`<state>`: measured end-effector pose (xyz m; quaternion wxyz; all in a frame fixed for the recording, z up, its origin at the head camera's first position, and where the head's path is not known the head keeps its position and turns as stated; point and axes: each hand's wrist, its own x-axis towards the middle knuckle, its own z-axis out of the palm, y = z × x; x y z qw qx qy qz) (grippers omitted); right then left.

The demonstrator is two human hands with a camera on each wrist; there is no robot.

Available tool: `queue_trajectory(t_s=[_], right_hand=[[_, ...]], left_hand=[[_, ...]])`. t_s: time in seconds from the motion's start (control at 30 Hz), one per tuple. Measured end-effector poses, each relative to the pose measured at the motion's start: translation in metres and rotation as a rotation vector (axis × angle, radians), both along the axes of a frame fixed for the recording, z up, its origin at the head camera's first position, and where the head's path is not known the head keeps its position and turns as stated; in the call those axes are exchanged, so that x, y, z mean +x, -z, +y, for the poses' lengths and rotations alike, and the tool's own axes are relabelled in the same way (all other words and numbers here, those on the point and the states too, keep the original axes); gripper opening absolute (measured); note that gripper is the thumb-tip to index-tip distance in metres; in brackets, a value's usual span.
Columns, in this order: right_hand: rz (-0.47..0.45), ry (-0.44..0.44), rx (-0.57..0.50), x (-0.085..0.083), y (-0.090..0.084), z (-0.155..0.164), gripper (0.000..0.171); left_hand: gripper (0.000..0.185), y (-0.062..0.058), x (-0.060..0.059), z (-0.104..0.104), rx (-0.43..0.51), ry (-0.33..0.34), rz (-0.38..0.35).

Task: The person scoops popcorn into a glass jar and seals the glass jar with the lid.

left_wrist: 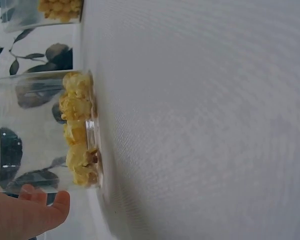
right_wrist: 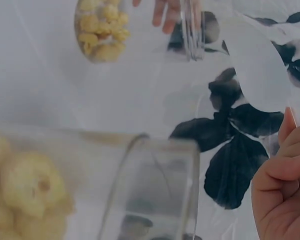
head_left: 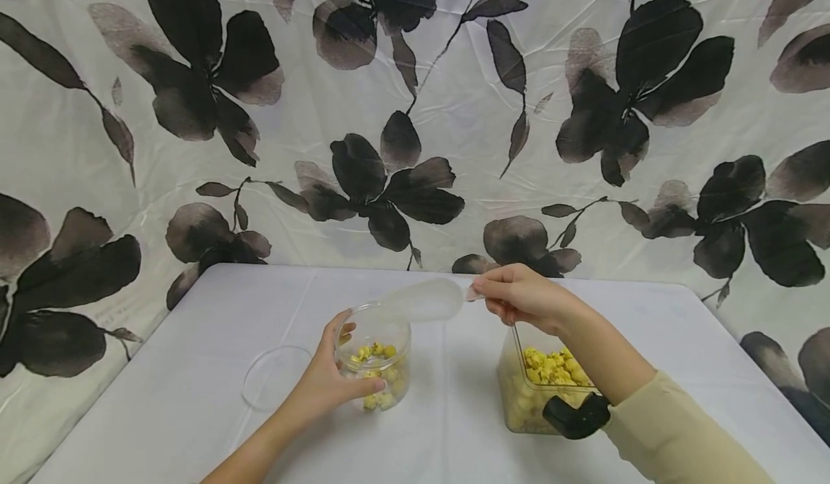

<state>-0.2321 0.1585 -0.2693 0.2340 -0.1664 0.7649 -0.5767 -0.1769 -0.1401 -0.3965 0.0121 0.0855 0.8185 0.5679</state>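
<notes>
A small round clear jar with yellow popcorn at its bottom stands on the white table. My left hand grips its side; the left wrist view shows the jar and my fingertips. My right hand pinches the handle of a translucent plastic scoop, held tipped over the jar's mouth. The scoop looks empty. A square clear container of yellow popcorn stands below my right forearm and shows in the right wrist view as the container.
A clear round lid lies on the table left of the jar. A floral black-and-white cloth hangs behind the table. A black wrist device sits on my right arm over the container.
</notes>
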Motion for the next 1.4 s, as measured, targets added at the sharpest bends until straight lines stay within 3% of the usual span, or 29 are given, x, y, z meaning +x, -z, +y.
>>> queue_trajectory(t_s=[0.3,0.77,1.0,1.2,1.4], right_hand=[[-0.008,-0.044,-0.009,-0.001,-0.004,0.016,0.023],[-0.014,-0.085,-0.015,0.002,-0.013,0.040,0.020],[-0.015,-0.072,-0.012,0.004,-0.012,0.055,0.020],[0.003,-0.084,-0.030,0.005,-0.013,0.077,0.022],[0.021,-0.087,-0.040,0.006,-0.014,0.100,0.024]], left_hand=[[0.116,-0.006,0.001,-0.003,0.023,0.020,-0.011],[0.114,-0.043,0.005,-0.014,-0.050,0.021,0.122],[0.113,-0.062,0.008,-0.014,-0.063,0.017,0.124],[0.110,-0.079,0.010,-0.008,-0.063,0.041,0.153],[0.108,-0.095,0.012,0.010,-0.004,0.101,0.174]])
